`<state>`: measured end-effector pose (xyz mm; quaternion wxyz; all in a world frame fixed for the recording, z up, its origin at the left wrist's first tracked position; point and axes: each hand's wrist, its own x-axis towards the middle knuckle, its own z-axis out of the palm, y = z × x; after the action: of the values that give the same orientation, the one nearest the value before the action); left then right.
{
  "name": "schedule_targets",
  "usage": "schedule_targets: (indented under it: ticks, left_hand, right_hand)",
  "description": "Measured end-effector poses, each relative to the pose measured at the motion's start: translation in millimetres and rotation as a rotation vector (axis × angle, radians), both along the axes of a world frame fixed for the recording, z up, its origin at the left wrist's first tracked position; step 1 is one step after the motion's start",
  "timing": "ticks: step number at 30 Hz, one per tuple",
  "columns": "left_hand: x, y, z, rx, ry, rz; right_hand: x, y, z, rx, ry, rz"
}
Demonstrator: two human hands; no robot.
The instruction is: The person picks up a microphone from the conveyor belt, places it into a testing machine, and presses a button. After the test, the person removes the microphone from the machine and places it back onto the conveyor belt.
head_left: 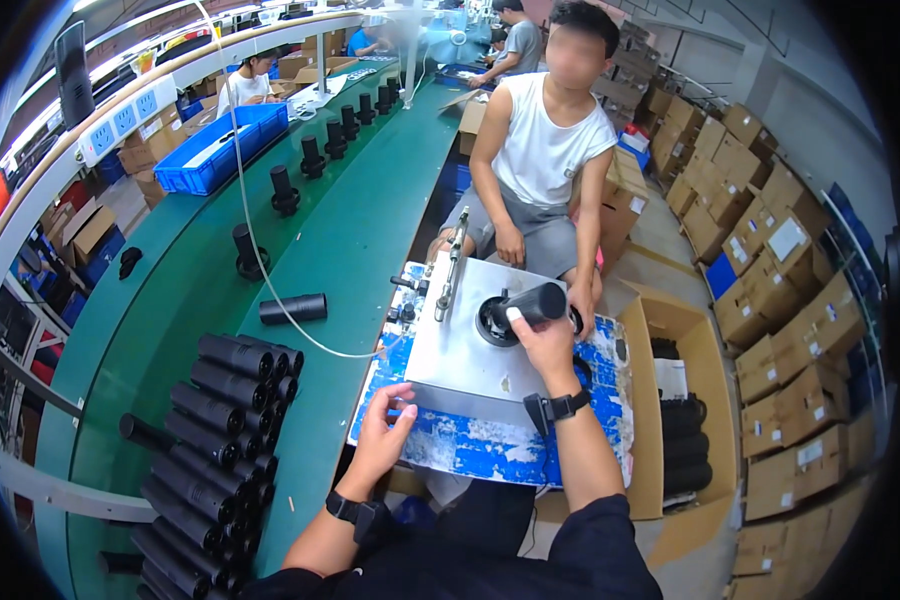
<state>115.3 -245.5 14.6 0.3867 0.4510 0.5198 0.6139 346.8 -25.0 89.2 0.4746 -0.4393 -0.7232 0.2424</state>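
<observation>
My right hand (545,348) grips a black cylindrical tube (536,303), tilted over the round black socket (494,322) in the top of a silver metal box (470,345). Whether the tube touches the socket, I cannot tell. At the box's near left corner is my left hand (386,425), fingers apart and holding nothing. A metal lever fitting (452,265) is mounted along the box's left side. Across from me, a seated person in a white sleeveless top has one hand (583,308) beside the far right edge of the box, next to a dark round part.
The box rests on a worn blue-and-white board (470,450). Left of it runs a green bench (360,220) with piled black tubes (205,460), one loose tube (293,308), a row of flanged black parts (283,190) and a blue bin (225,150). An open carton (650,400) stands right.
</observation>
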Motion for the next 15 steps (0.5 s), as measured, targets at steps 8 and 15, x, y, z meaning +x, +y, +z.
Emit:
schedule_targets:
  ticks: [8, 15]
  left_hand:
    - [-5, 7, 7, -0.010, -0.027, 0.019]
    - [-9, 6, -4, -0.046, -0.004, 0.014]
  right_hand:
    - [-9, -7, 23, 0.316, -0.220, 0.021]
    - [-16, 10, 25, 0.135, -0.234, 0.026]
